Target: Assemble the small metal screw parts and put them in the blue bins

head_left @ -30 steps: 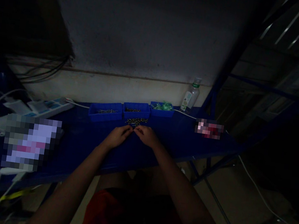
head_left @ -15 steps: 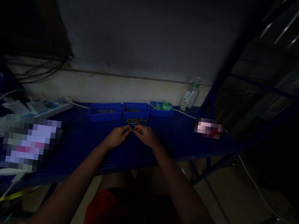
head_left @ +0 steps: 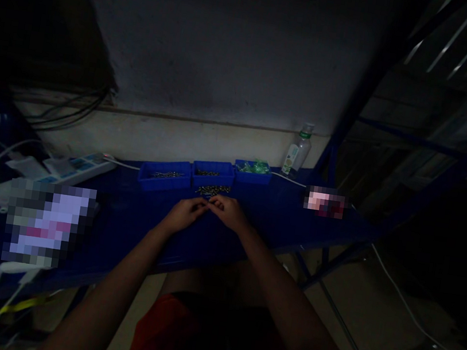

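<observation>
My left hand [head_left: 186, 213] and my right hand [head_left: 228, 211] meet fingertip to fingertip over the blue table. Both are closed in a pinch; whatever lies between the fingers is too small and dark to make out. Just beyond them is a pile of small metal pieces [head_left: 213, 189], like screws. Behind the pile stand three blue bins in a row. The left bin [head_left: 150, 179] holds thin, pin-like metal parts, the middle bin [head_left: 212, 180] small dark-gold parts, and the right bin [head_left: 253, 176] crumpled green clear plastic.
A clear bottle [head_left: 299, 150] stands by the wall at the back right. A white power strip [head_left: 82, 168] with plugs and cables lies on the left of the blue table [head_left: 121, 234]. Blurred-out items lie at both sides. A white cable runs behind the bins.
The fingertips of both hands have shifted slightly against each other. The hands remain in nearly the same place, and the bins and pile look unchanged.
</observation>
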`<state>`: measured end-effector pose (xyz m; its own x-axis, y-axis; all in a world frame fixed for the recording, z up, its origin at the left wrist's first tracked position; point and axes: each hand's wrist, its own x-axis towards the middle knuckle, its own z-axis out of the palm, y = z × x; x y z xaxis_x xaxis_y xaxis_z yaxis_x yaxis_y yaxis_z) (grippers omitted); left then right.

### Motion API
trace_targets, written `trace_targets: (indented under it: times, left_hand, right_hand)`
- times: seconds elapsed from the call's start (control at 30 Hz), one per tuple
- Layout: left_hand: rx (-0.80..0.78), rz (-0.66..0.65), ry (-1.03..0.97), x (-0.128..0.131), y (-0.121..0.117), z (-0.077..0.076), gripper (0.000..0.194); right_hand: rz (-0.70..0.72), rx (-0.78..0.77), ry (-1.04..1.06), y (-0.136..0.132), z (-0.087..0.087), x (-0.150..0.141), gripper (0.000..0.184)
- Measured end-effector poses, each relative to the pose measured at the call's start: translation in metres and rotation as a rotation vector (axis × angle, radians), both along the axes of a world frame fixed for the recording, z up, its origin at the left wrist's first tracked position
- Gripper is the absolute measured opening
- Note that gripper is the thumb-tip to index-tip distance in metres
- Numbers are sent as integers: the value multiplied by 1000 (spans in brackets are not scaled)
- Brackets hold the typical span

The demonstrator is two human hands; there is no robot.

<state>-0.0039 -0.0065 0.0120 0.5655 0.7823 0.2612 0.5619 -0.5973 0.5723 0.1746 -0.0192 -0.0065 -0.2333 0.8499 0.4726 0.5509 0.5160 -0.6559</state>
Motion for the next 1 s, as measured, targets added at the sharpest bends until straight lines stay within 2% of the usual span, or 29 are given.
trace_targets:
  times: [0.5,1.0]
  left_hand:
    - [1,-8,-29,-2,8,-8,34]
    - [-7,9,-45,-1,4,-5,36]
  right_hand:
    - [12,-24,16,1,-2,-1,25]
    - [2,-14,20,-2,0,-1,24]
